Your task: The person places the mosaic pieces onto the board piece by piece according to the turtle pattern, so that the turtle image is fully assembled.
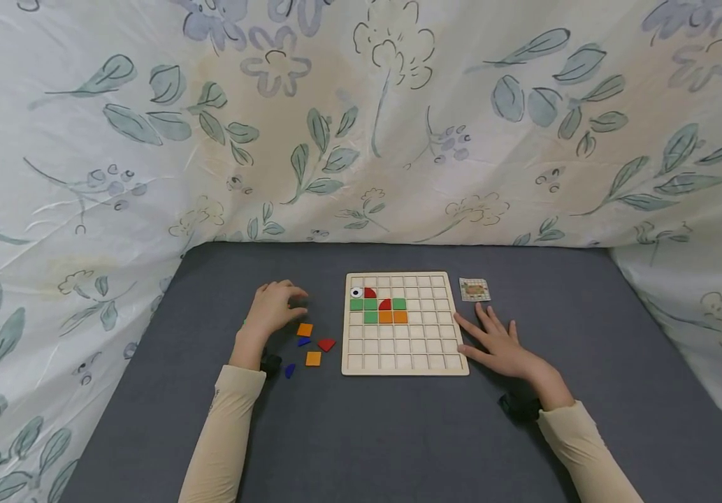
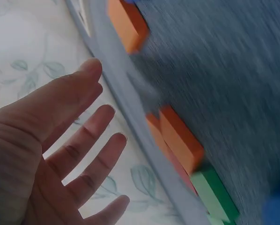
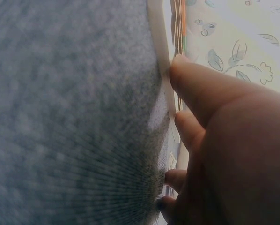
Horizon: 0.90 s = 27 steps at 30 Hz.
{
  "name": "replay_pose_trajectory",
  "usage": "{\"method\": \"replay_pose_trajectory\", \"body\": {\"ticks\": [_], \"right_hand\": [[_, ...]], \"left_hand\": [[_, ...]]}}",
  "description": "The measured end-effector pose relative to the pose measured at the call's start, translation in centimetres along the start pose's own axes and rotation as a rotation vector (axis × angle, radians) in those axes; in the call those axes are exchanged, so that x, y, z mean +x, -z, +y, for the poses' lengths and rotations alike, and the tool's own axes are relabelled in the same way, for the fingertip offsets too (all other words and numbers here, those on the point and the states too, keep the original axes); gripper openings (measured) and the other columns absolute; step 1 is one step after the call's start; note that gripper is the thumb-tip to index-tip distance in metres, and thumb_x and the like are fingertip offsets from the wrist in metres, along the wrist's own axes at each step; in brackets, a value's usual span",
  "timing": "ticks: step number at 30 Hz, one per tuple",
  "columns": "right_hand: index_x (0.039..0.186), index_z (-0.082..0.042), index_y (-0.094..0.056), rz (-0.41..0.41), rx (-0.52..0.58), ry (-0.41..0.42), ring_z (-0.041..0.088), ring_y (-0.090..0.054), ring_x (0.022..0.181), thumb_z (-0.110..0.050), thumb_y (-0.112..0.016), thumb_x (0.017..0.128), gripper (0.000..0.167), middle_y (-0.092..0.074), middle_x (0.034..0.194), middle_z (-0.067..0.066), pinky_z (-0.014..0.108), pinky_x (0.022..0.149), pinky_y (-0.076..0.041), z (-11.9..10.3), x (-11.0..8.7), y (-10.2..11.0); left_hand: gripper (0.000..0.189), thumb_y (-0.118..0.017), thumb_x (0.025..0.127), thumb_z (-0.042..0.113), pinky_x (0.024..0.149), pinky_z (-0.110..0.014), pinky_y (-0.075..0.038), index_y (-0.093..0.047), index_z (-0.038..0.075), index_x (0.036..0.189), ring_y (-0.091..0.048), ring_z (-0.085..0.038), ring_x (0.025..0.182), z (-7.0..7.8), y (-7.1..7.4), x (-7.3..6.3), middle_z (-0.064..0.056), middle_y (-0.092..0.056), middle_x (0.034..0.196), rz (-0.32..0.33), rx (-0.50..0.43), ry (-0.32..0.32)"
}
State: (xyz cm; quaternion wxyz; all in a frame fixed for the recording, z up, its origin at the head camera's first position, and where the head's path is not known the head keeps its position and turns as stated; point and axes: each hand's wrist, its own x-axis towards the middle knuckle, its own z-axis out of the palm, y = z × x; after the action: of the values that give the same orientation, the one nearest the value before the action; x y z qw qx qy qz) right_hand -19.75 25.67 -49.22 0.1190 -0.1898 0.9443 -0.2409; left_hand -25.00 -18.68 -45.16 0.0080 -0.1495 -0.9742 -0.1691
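My left hand (image 1: 272, 307) is held over the cloth left of the board, fingers relaxed and apart, with nothing between them. In the left wrist view, orange pieces (image 2: 181, 139) and a green piece (image 2: 215, 194) lie beyond its fingers. Near it are a red piece (image 1: 326, 344) and a blue piece (image 1: 289, 371). The wooden grid board (image 1: 405, 365) holds a round eye piece (image 1: 356, 293), with green, red and orange pieces in the squares around it. My right hand (image 1: 504, 349) is spread flat, thumb and a fingertip touching the board's right edge.
A small picture card (image 1: 475, 289) lies right of the board, just beyond the right hand's fingertips. Grey cloth (image 1: 398, 433) covers the table. A floral curtain (image 1: 361, 140) hangs behind and along the sides.
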Motion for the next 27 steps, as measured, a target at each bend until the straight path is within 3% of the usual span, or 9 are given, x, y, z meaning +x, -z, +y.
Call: {"method": "replay_pose_trajectory", "body": {"ticks": [9,15,27], "right_hand": [[0.149,-0.028,-0.021,0.022,0.021,0.031,0.048,0.008,0.137,-0.047,-0.049,0.092,0.066,0.0,0.153,0.025,0.074,0.096,0.012,0.6,0.1,-0.5],[0.147,-0.02,-0.027,0.024,0.024,0.014,0.05,0.005,0.136,-0.045,-0.052,0.091,0.066,-0.002,0.152,0.026,0.074,0.096,0.011,-0.2,0.0,-0.2],[0.147,-0.02,-0.027,0.02,0.017,0.004,0.05,0.005,0.137,-0.043,-0.053,0.092,0.065,-0.003,0.152,0.026,0.074,0.096,0.01,-0.4,0.0,0.0]], "left_hand": [[0.033,-0.072,0.081,0.025,0.102,-0.063,-0.026,-0.068,0.012,0.111,-0.053,-0.033,0.101,-1.9,0.4,-0.2,-0.01,-0.061,0.106,-0.027,0.048,0.071],[0.037,-0.072,0.081,0.028,0.099,-0.062,-0.03,-0.067,0.01,0.113,-0.053,-0.034,0.103,-2.5,0.3,-0.2,-0.012,-0.062,0.107,-0.037,0.067,0.125],[0.039,-0.071,0.08,0.031,0.088,-0.057,-0.039,-0.066,0.007,0.11,-0.058,-0.028,0.087,-3.4,0.6,0.0,-0.01,-0.066,0.093,-0.082,0.038,0.2]]}}
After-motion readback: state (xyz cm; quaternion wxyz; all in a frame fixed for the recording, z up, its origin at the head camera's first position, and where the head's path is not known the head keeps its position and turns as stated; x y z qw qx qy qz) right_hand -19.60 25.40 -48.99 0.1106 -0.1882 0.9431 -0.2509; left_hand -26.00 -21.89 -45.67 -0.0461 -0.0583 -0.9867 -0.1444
